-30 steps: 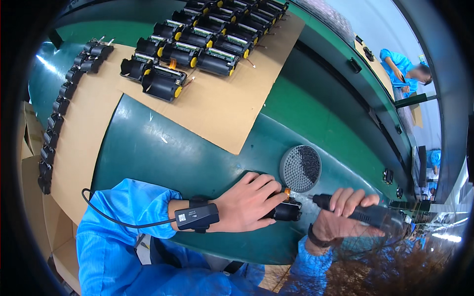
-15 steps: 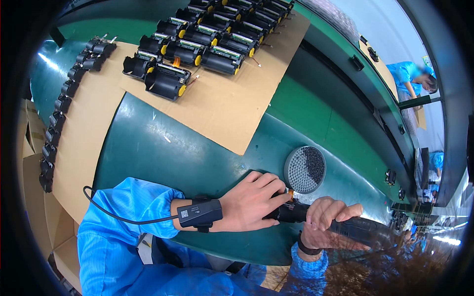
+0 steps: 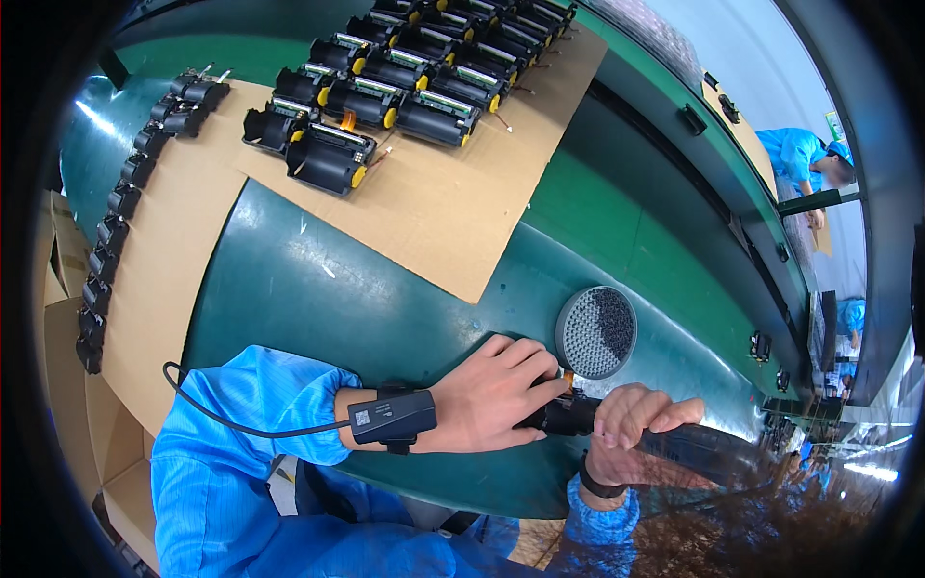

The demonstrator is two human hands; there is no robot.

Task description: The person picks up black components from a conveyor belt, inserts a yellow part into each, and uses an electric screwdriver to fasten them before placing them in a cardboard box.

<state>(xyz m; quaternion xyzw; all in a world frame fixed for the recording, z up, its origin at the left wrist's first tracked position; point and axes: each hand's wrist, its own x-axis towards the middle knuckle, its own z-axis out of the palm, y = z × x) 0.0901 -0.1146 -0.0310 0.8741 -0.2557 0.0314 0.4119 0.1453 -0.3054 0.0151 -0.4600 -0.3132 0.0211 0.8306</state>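
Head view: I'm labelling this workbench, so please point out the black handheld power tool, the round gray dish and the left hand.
Black handheld power tool (image 3: 698, 452), head view: thick body.
Round gray dish (image 3: 580, 339), head view: dimpled left part.
Left hand (image 3: 489, 396), head view: back of the hand.

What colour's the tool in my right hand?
The tool is black, seen best in the head view.
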